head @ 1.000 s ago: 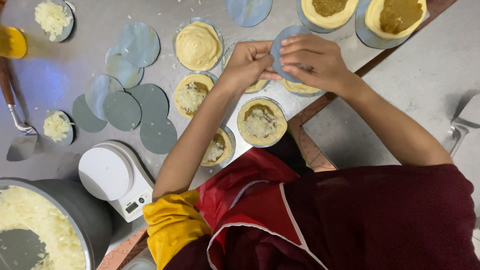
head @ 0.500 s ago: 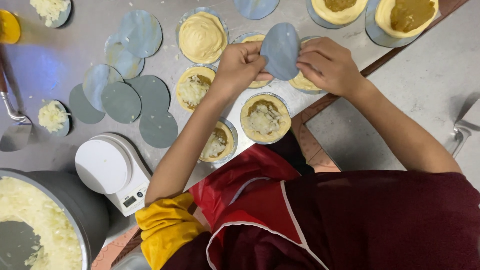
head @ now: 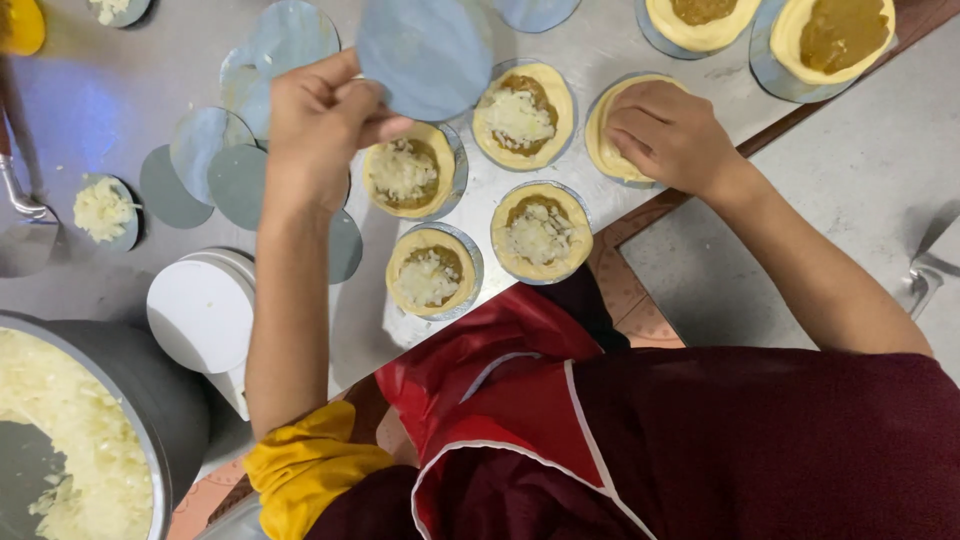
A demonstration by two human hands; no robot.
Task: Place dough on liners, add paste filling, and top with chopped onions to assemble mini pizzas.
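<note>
Blue disc [head: 425, 55] was up off the table, pinched at its edge by the left hand [head: 315, 125]. Right hand [head: 670, 135] lay flat, fingers curled, pressing a dough-covered tart [head: 608, 140] beside the cheese-filled ones [head: 540, 230].

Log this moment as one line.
left hand: holds blue disc raised | right hand: presses dough round | four cheese-filled shells between
</note>
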